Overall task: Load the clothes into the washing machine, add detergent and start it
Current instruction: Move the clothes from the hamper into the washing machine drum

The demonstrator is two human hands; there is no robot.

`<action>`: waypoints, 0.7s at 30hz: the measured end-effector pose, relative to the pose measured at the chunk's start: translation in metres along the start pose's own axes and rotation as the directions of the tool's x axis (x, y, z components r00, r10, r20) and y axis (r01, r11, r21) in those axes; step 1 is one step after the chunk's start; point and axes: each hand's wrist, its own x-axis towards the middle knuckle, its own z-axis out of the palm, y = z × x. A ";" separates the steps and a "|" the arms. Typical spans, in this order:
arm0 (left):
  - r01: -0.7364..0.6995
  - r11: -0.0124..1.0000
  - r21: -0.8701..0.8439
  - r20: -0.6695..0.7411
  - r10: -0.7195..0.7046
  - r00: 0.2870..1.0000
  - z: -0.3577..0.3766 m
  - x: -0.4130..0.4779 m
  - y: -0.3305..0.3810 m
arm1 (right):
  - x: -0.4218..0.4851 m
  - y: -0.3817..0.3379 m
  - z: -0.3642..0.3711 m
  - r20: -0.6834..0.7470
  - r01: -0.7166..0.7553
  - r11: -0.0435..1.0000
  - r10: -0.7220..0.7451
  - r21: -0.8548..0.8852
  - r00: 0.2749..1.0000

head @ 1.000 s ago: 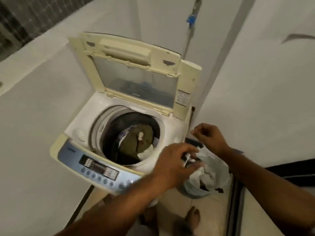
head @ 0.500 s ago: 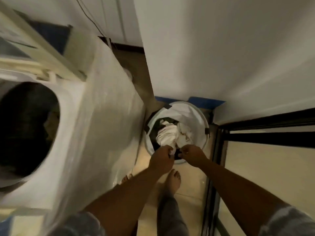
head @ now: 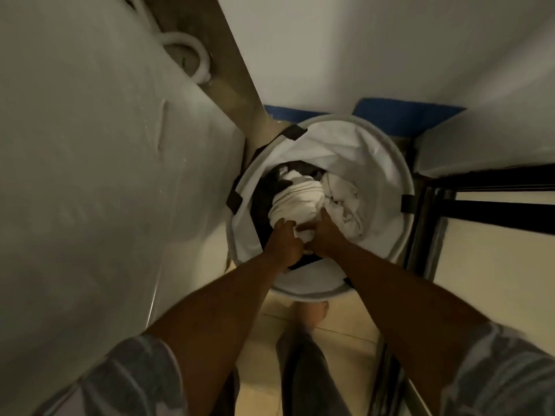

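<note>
We record the white garment (head: pixel 295 199) bundled in the laundry basket (head: pixel 402 175) beside the washing machine (head: pixel 90 175), judge it light, limp and best gathered at its bunched near edge, and find both arms reaching down, left hand (head: pixel 283 244) and right hand (head: pixel 326 235) with fingers curled into that fabric.
</note>
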 end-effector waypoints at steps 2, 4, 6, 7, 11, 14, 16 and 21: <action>0.033 0.999 -0.031 -0.015 -0.033 0.999 0.003 0.009 -0.011 | 0.010 0.001 0.007 -0.032 -0.043 0.999 0.043 -0.009 0.999; 0.046 0.991 -0.127 -0.059 -0.053 0.997 0.004 0.014 -0.017 | 0.016 -0.001 0.011 -0.072 -0.001 0.999 0.004 0.043 0.997; 0.098 0.945 -0.312 -0.090 -0.131 0.987 0.001 0.015 -0.021 | 0.016 -0.004 0.015 -0.120 0.021 0.973 0.007 0.230 0.993; 0.117 0.913 -0.390 -0.100 -0.169 0.980 -0.001 0.015 -0.022 | 0.013 -0.006 0.015 -0.135 0.019 0.943 0.028 0.333 0.990; 0.127 0.900 -0.418 -0.128 -0.196 0.972 -0.012 0.007 -0.024 | -0.007 -0.024 0.017 -0.102 0.026 0.791 0.046 0.611 0.994; 0.126 0.905 -0.405 -0.073 -0.170 0.983 -0.017 -0.001 -0.018 | -0.026 -0.033 0.011 -0.034 -0.013 0.637 0.062 0.771 0.998; 0.084 0.942 -0.325 -0.023 -0.096 0.995 -0.020 -0.007 -0.014 | -0.037 -0.033 0.003 -0.006 -0.064 0.509 0.134 0.858 0.991; -0.161 0.912 -0.377 -0.127 0.121 0.985 -0.036 -0.090 0.026 | -0.086 -0.029 -0.027 -0.266 0.055 0.689 0.204 0.723 0.942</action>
